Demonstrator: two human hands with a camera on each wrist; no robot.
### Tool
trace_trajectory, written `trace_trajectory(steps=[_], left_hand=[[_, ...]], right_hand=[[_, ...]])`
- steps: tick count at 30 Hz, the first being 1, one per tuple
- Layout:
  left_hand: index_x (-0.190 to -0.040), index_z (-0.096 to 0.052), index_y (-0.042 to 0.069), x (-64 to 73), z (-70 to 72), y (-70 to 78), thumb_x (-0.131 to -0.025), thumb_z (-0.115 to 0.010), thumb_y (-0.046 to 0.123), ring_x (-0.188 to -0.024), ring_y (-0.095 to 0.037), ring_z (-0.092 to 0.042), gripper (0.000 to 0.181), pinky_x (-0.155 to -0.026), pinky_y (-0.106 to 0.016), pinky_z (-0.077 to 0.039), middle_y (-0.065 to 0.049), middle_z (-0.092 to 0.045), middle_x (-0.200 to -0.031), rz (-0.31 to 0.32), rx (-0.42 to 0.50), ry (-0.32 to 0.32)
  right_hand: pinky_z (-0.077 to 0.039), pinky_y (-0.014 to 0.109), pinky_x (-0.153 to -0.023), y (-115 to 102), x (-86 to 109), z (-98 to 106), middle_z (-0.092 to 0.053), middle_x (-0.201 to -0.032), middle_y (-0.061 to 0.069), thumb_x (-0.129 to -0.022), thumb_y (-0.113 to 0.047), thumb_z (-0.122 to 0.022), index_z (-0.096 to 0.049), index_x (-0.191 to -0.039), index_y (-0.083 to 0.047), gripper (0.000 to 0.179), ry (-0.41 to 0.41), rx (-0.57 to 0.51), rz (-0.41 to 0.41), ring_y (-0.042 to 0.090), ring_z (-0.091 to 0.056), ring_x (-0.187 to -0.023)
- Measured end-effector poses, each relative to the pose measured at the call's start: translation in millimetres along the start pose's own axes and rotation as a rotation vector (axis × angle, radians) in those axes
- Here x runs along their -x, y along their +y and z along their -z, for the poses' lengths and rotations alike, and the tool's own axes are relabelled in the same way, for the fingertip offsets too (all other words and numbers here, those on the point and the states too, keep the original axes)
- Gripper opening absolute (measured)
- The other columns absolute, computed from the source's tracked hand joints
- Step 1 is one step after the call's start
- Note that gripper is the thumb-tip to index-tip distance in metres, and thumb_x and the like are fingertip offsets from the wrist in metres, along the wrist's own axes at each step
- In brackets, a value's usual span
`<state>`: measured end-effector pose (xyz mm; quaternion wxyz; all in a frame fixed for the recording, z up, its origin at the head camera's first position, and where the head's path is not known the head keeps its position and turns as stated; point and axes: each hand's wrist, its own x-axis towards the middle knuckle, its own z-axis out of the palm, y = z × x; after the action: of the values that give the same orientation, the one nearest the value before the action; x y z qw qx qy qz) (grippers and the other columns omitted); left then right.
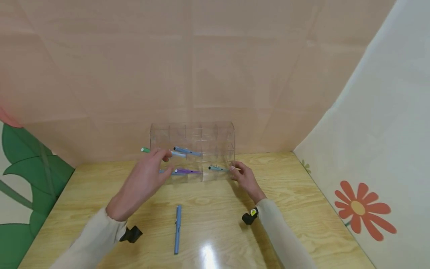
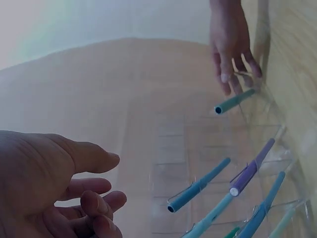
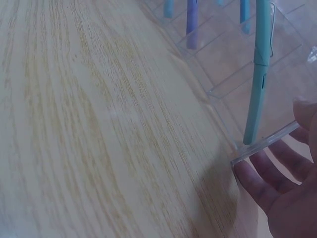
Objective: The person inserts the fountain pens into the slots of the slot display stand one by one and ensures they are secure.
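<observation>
A clear plastic organizer [image 1: 234,140] with several compartments stands at the back of the table, pens lying tilted in it. My right hand [image 1: 247,182] grips its right side wall, thumb on the inner face and fingers outside, beside a teal pen [image 3: 257,94]. In front of the left compartments hovers my left hand [image 1: 142,183], its fingers loosely bent with nothing between them in the left wrist view. Near it are a purple pen [image 1: 189,171], a blue pen [image 1: 189,152] and a green-ended pen [image 1: 145,150], partly hidden by the hand.
Another blue pen [image 1: 177,229] lies on the wooden table [image 1: 215,213] in front of the organizer, between my forearms. A peach backdrop [image 1: 201,74] rises right behind the organizer. At the right stands a white sheet with a red flower [image 1: 358,207].
</observation>
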<state>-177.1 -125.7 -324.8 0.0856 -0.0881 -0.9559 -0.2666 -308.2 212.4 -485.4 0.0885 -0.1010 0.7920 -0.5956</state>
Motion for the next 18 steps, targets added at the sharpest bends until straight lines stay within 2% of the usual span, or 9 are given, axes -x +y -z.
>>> trace_trajectory(steps=[2,5,7,9,12,14,18], left_hand=[[-0.134,-0.064,0.006,5.0,-2.5,0.8,-0.104,-0.068,0.022,-0.083,-0.022,-0.063,0.034,-0.068,-0.034,-0.054,-0.012,-0.068,-0.127,-0.001,0.006,0.002],[-0.133,-0.066,0.005,12.7,-7.1,1.6,-0.103,-0.07,0.022,-0.1,-0.025,-0.067,0.034,-0.075,-0.036,-0.057,-0.012,-0.069,-0.127,-0.004,0.014,0.008],[-0.132,-0.066,0.005,18.2,-10.7,1.4,-0.102,-0.071,0.021,-0.102,-0.025,-0.068,0.034,-0.076,-0.037,-0.059,-0.012,-0.069,-0.126,0.003,0.025,0.015],[-0.13,-0.066,0.005,23.8,-14.8,0.2,-0.102,-0.071,0.021,-0.093,-0.022,-0.066,0.033,-0.072,-0.033,-0.057,-0.011,-0.069,-0.125,0.009,0.037,0.012],[-0.128,-0.068,0.006,31.4,-21.1,-3.0,-0.101,-0.073,0.021,-0.092,-0.021,-0.066,0.031,-0.074,-0.034,-0.057,-0.01,-0.07,-0.121,0.015,0.046,0.024],[-0.126,-0.069,0.007,35.5,-25.7,-5.5,-0.101,-0.073,0.02,-0.089,-0.02,-0.065,0.029,-0.073,-0.034,-0.056,-0.009,-0.071,-0.119,0.033,0.063,0.011],[-0.123,-0.07,0.007,41.4,-36.1,-11.2,-0.1,-0.075,0.021,-0.094,-0.021,-0.067,0.027,-0.079,-0.038,-0.057,-0.008,-0.072,-0.114,0.084,0.093,-0.028]], right_hand=[[-0.05,0.063,-0.113,-6.5,3.7,0.0,-0.043,-0.163,0.032,-0.113,-0.02,-0.053,-0.044,-0.157,0.006,0.051,0.0,-0.002,-0.003,0.052,-0.054,-0.142],[-0.05,0.063,-0.113,-9.0,5.2,-0.1,-0.043,-0.162,0.032,-0.114,-0.02,-0.052,-0.043,-0.157,0.006,0.051,0.007,0.0,-0.005,0.053,-0.054,-0.141],[-0.051,0.063,-0.112,0.3,0.6,-0.1,-0.044,-0.162,0.032,-0.114,-0.022,-0.052,-0.043,-0.158,0.005,0.052,0.02,0.005,-0.001,0.053,-0.055,-0.14],[-0.053,0.061,-0.111,10.5,-4.0,-0.4,-0.046,-0.161,0.03,-0.114,-0.025,-0.052,-0.043,-0.158,0.004,0.053,0.033,0.025,0.008,0.052,-0.057,-0.139],[-0.056,0.056,-0.109,23.8,-9.6,-0.6,-0.05,-0.16,0.026,-0.114,-0.031,-0.053,-0.045,-0.158,0.0,0.055,0.047,0.047,0.02,0.048,-0.059,-0.138],[-0.058,0.054,-0.107,23.9,-9.0,-0.8,-0.051,-0.159,0.024,-0.113,-0.033,-0.054,-0.047,-0.157,-0.002,0.055,0.052,0.055,0.028,0.046,-0.06,-0.138],[-0.058,0.054,-0.107,23.0,-8.2,-0.2,-0.05,-0.16,0.024,-0.113,-0.034,-0.055,-0.048,-0.156,-0.002,0.054,0.053,0.052,0.035,0.046,-0.06,-0.138]])
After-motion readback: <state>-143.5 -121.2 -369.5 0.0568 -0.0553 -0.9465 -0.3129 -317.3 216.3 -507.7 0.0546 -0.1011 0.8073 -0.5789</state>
